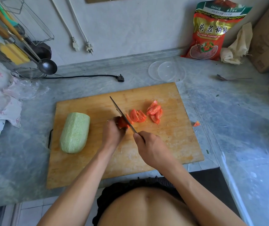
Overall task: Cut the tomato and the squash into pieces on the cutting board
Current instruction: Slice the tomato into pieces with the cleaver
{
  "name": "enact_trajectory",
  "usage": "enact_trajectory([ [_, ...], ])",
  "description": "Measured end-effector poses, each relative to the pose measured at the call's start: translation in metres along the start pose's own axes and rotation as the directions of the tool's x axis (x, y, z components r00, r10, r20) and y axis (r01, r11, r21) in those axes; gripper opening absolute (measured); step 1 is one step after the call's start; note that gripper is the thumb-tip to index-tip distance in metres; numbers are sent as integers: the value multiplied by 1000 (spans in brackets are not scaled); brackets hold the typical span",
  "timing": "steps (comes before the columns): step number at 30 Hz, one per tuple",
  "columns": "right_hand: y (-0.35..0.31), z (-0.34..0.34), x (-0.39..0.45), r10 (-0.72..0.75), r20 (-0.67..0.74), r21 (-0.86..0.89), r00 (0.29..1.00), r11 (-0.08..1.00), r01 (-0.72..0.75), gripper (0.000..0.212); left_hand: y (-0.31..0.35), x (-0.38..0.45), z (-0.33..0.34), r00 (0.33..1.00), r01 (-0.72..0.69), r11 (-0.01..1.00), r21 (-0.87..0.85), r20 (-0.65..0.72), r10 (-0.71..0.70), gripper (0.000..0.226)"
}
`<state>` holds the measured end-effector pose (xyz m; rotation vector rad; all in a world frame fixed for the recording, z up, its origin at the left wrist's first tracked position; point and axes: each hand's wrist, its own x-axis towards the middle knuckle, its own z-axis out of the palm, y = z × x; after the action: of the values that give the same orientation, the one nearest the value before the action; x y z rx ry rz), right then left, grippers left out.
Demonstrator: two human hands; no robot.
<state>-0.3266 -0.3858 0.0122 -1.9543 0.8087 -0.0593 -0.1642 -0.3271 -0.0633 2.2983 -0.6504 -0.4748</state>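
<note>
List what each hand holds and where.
Left hand holds the uncut tomato piece from above, fingers over its near side. Right hand grips the knife by its handle.

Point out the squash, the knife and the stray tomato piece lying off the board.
squash (74,132), head view, middle of its peeled pale green side.
knife (120,111), head view, flat of the blade above the tomato.
stray tomato piece (196,123), head view, its red centre, on the counter right of the board.
</note>
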Motion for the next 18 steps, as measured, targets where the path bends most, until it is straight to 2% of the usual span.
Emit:
enact_trajectory([
  [11, 4, 6, -8, 69, -6, 26, 998, 997, -69, 45, -6, 1, 5, 1000, -8, 999, -35, -11, 8, 17],
  [18, 3, 16, 5, 54, -26, 13, 998, 998, -54, 43, -1, -2, 2, 999, -33, 999, -39, -24, 32, 12],
])
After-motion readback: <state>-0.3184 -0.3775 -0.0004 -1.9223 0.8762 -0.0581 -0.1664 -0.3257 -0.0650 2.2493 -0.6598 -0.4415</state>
